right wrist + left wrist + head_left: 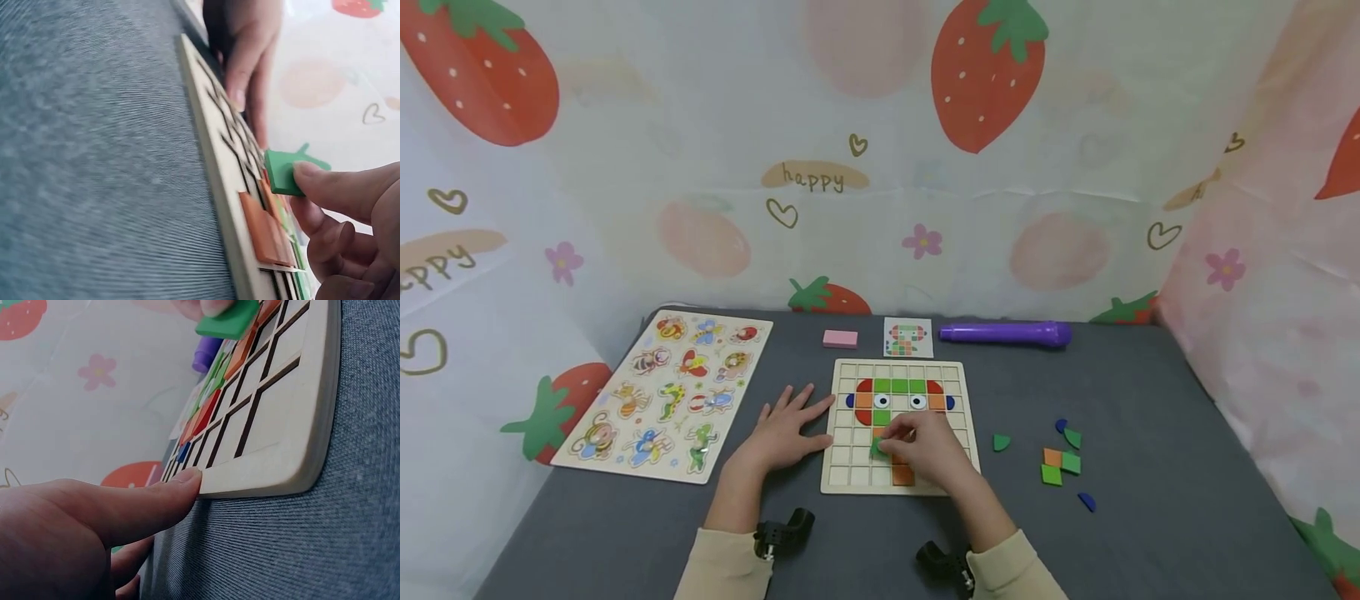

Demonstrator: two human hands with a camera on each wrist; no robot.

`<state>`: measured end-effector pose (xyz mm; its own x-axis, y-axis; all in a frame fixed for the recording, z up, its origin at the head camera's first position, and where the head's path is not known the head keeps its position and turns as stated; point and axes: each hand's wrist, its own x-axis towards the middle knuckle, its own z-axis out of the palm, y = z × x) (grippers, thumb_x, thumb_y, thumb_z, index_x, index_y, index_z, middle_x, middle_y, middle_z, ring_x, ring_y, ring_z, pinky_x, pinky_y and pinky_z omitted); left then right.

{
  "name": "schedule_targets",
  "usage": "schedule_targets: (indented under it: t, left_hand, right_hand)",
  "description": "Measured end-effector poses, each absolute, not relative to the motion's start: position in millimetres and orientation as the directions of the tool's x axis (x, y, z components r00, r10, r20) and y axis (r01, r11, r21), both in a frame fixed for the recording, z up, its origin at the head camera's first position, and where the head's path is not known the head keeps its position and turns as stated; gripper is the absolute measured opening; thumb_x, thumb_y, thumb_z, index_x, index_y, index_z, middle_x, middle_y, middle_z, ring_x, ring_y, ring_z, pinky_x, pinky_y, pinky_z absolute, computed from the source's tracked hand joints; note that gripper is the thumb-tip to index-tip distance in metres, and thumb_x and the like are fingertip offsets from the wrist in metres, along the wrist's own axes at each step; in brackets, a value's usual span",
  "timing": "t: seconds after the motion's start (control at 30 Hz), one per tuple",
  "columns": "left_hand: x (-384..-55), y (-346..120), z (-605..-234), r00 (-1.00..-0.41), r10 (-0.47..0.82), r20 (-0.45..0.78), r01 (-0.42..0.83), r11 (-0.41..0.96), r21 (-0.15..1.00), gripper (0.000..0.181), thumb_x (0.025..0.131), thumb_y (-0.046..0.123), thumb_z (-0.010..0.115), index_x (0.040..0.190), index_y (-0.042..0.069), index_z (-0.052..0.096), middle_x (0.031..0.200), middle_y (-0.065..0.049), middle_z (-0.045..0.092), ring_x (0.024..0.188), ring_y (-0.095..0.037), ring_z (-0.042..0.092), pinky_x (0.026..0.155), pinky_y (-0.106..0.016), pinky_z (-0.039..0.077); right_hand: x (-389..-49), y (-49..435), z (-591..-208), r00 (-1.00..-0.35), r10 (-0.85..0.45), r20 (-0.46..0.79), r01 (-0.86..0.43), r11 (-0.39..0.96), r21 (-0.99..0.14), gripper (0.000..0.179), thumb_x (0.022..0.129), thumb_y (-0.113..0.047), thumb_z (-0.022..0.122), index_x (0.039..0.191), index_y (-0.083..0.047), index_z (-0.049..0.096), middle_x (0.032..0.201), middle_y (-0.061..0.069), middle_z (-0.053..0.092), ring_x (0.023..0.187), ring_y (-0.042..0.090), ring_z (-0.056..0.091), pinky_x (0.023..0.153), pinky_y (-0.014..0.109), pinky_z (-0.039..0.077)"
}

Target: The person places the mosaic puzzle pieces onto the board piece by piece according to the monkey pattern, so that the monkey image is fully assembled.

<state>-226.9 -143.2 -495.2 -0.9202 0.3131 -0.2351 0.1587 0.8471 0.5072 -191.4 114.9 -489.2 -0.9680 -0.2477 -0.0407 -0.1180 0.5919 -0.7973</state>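
Strawberry cloth [715, 100] hangs behind; the board [842, 458] seems partly filled, loose pieces [1052, 474] waiting beside. Right hand [928, 450] pinches green tile [281, 176]; left hand [781, 437], fingers spread, touches board's edge.

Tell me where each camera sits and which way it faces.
Head: worn on the head, facing forward and down at the board; the left hand, right hand and sleeves show.
Left wrist: worn there, looking across the board; the left hand shows close, part of the right hand beyond.
Right wrist: worn there, looking at the green tile the right hand pinches; the left hand shows beyond.
Both wrist views share the board, green tile and parts of both hands.
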Motion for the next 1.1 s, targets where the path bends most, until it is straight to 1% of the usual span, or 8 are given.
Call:
schedule_targets:
  t: [0.17, 0.37, 0.7, 0.83, 0.97, 1.1]
  left_hand:
    - [-226.7, -142.6, -495.1, -0.922, 0.312, -0.231, 0.158, 0.845, 0.511, 0.069, 0.096, 0.042, 0.067, 0.157, 0.027, 0.04, 0.168, -0.013, 0.021, 0.156, -0.043, 0.003, 0.12, -0.069, 0.003]
    - [-226.6, -142.3, -494.9, -0.921, 0.311, -0.233, 0.155, 0.844, 0.514, 0.069, 0.095, 0.042, 0.067, 0.157, 0.027, 0.04, 0.168, -0.013, 0.021, 0.156, -0.043, 0.003, 0.12, -0.069, 0.003]
    - [-225.0, -141.4, -493.1, -0.923, 0.305, -0.234, 0.148, 0.844, 0.516, 0.069, 0.095, 0.041, 0.067, 0.157, 0.026, 0.04, 0.168, -0.013, 0.022, 0.156, -0.044, 0.003, 0.121, -0.069, 0.003]
    - [-225.2, -141.2, -493.4, -0.922, 0.307, -0.236, 0.148, 0.842, 0.518, 0.069, 0.095, 0.041, 0.068, 0.157, 0.026, 0.04, 0.168, -0.013, 0.021, 0.156, -0.043, 0.003, 0.121, -0.069, 0.002]
    - [-225.7, -141.0, -493.6, -0.92, 0.312, -0.238, 0.149, 0.839, 0.523, 0.07, 0.095, 0.04, 0.068, 0.157, 0.026, 0.04, 0.168, -0.013, 0.021, 0.156, -0.044, 0.002, 0.121, -0.069, 0.002]
    - [-226.1, -140.9, -494.7, -0.919, 0.312, -0.242, 0.15, 0.843, 0.517, 0.07, 0.095, 0.042, 0.068, 0.157, 0.027, 0.039, 0.168, -0.013, 0.02, 0.156, -0.043, 0.002, 0.121, -0.068, 0.001]
  right_hand:
    - [-189.2, 111.8, -490.8, -0.968, -0.246, -0.042, -0.133, 0.649, -0.749, 0.005, 0.09, -0.024, 0.078, 0.086, -0.021, 0.077, 0.079, -0.01, 0.068, 0.07, 0.012, 0.056, 0.063, 0.029, 0.049]
    - [-188.7, 110.3, -491.8, -0.96, -0.278, -0.032, -0.179, 0.701, -0.691, 0.007, 0.089, -0.024, 0.078, 0.083, -0.022, 0.077, 0.079, -0.012, 0.068, 0.073, 0.009, 0.056, 0.068, 0.028, 0.049]
    - [-189.0, 108.4, -492.3, -0.961, -0.274, -0.022, -0.193, 0.729, -0.656, 0.006, 0.089, -0.021, 0.079, 0.084, -0.021, 0.076, 0.078, -0.011, 0.064, 0.07, 0.008, 0.054, 0.065, 0.028, 0.048]
    - [-189.9, 115.6, -490.0, -0.961, -0.278, -0.013, -0.197, 0.713, -0.673, 0.004, 0.088, -0.021, 0.08, 0.088, -0.019, 0.076, 0.078, -0.01, 0.065, 0.068, 0.009, 0.055, 0.063, 0.028, 0.047]
    - [-192.4, 128.3, -487.6, -0.973, -0.232, -0.012, -0.153, 0.678, -0.719, 0.005, 0.088, -0.02, 0.08, 0.091, -0.018, 0.076, 0.08, -0.008, 0.067, 0.068, 0.011, 0.056, 0.062, 0.029, 0.048]
    - [-195.1, 140.9, -484.2, -0.984, -0.176, -0.003, -0.116, 0.658, -0.744, 0.005, 0.087, -0.018, 0.08, 0.091, -0.017, 0.077, 0.084, -0.007, 0.069, 0.074, 0.013, 0.057, 0.066, 0.031, 0.049]
